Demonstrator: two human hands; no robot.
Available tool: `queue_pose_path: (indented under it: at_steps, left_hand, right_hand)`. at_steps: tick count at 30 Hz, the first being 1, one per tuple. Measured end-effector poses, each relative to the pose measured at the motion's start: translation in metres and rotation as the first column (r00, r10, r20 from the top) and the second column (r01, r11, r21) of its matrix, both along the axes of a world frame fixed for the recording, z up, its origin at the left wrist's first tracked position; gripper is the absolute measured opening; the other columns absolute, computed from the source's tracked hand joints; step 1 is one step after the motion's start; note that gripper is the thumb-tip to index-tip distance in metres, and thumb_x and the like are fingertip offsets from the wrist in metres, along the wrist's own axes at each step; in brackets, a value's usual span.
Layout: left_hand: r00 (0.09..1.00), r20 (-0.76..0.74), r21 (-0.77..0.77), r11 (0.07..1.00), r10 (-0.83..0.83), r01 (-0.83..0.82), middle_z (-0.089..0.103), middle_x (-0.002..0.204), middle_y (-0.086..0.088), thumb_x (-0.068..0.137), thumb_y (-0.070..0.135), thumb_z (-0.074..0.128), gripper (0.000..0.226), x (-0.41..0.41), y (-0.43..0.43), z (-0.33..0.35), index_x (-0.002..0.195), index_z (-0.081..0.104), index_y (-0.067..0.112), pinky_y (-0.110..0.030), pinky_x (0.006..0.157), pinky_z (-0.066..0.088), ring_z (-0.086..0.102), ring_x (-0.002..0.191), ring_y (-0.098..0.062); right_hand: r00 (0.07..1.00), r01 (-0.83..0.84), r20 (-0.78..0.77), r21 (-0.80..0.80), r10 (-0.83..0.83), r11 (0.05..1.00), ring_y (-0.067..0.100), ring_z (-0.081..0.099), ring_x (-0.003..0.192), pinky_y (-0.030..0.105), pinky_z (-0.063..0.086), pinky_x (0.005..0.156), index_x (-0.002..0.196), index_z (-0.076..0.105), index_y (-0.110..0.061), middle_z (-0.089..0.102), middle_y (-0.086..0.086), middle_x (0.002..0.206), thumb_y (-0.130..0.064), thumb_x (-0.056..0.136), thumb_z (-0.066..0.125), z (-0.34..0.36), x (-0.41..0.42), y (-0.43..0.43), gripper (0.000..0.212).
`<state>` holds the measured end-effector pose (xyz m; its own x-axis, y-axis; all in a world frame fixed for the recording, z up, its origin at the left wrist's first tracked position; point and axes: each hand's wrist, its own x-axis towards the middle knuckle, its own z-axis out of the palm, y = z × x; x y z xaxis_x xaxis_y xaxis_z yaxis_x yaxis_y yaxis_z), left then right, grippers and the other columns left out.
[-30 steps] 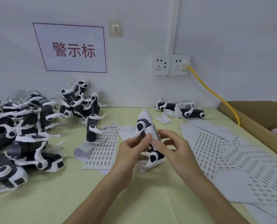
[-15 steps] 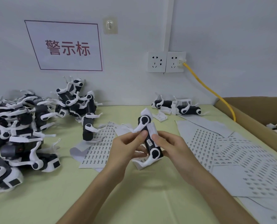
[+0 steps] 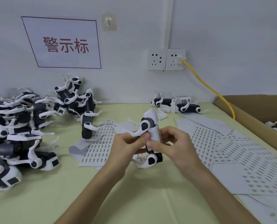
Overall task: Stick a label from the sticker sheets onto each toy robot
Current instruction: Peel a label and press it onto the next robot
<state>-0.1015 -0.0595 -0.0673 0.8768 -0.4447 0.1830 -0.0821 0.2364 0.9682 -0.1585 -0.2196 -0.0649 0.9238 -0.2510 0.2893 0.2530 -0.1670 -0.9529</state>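
Above the middle of the desk [image 3: 134, 199], one black-and-white toy robot [image 3: 151, 126] is held up off the surface, tilted on end with one white leg at the top and another at the bottom. The left hand [image 3: 126, 147] curls its fingers round the robot's left side, and the right hand [image 3: 176, 143] grips it from the right. Both thumbs press side by side on the pale flank of the body.

Beneath and to the left of the hands lies one sticker sheet [image 3: 99, 147] printed with rows of small labels. A second robot [image 3: 87, 126] stands on end at that sheet's far edge. To the right, several more overlapping label sheets [image 3: 223, 143] are spread out; their number cannot be told.

A heap of robots [image 3: 21, 126], too tangled to count, fills the left of the desk. Two more lying robots [image 3: 175, 105] rest near the wall. A cardboard box [image 3: 247, 113] sits at the right edge. On the wall are two sockets [image 3: 165, 59], one yellow cable [image 3: 207, 88] plugged into the right socket, one sign [image 3: 63, 44] with red characters and one hook [image 3: 108, 23].
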Motion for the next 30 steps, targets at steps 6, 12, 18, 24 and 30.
queue_pose_path:
  at_steps: [6, 12, 18, 24, 30]
  left_hand:
    - [0.993, 0.112, 0.086, 0.996, -0.042, 0.032, 0.079, 0.081, -0.001, 0.087, 0.032, 0.072, 0.017, 0.004, 0.005, -0.003, 0.079, 0.083, 0.022, -0.028, 0.081, 0.059, 0.076, 0.082, -0.015]
    - [0.992, 0.116, 0.035, 0.998, -0.049, 0.045, 0.079, 0.084, -0.005, 0.091, 0.023, 0.068, 0.016, 0.003, 0.003, -0.004, 0.083, 0.081, 0.019, -0.027, 0.075, 0.060, 0.077, 0.081, -0.018]
    - [0.995, 0.077, 0.026, 0.998, -0.062, 0.060, 0.080, 0.087, -0.011, 0.089, 0.024, 0.068, 0.018, 0.006, 0.007, -0.005, 0.085, 0.082, 0.015, -0.028, 0.069, 0.061, 0.078, 0.078, -0.022]
    - [0.982, 0.053, 0.017, 0.984, -0.180, 0.180, 0.078, 0.114, -0.009, 0.098, 0.043, 0.065, 0.027, 0.001, 0.002, -0.011, 0.109, 0.078, 0.022, -0.030, 0.091, 0.058, 0.073, 0.112, -0.026]
    - [0.991, 0.069, 0.046, 0.993, -0.112, 0.109, 0.080, 0.100, -0.005, 0.094, 0.032, 0.065, 0.016, 0.005, 0.001, -0.012, 0.096, 0.079, 0.025, -0.026, 0.085, 0.058, 0.076, 0.099, -0.018]
  right_hand:
    - [0.998, -0.061, -0.026, -0.144, 0.057, 0.988, 0.011, 0.071, 0.079, 0.023, 0.056, 0.076, 0.094, 0.080, -0.019, 0.078, -0.003, 0.086, -0.018, 0.077, 0.088, 0.004, -0.003, -0.008, 0.019]
    - [0.999, 0.033, -0.007, -0.149, -0.034, 0.988, 0.012, 0.072, 0.079, 0.031, 0.058, 0.078, 0.091, 0.082, -0.024, 0.077, -0.004, 0.086, -0.018, 0.069, 0.093, 0.008, -0.005, -0.002, 0.025]
    - [0.991, 0.129, 0.042, -0.163, -0.123, 0.978, 0.012, 0.074, 0.077, 0.037, 0.061, 0.080, 0.086, 0.082, -0.037, 0.071, -0.009, 0.078, -0.047, 0.055, 0.088, 0.007, -0.009, 0.009, 0.033]
    - [0.998, 0.059, 0.047, -0.170, -0.052, 0.984, 0.013, 0.072, 0.090, 0.029, 0.058, 0.082, 0.099, 0.080, -0.028, 0.073, -0.007, 0.092, -0.016, 0.072, 0.091, 0.005, -0.007, 0.003, 0.031]
    - [0.999, -0.030, 0.011, -0.250, 0.034, 0.968, 0.012, 0.071, 0.100, 0.034, 0.056, 0.092, 0.115, 0.075, -0.024, 0.076, -0.008, 0.103, -0.017, 0.083, 0.084, 0.005, -0.006, 0.004, 0.035]
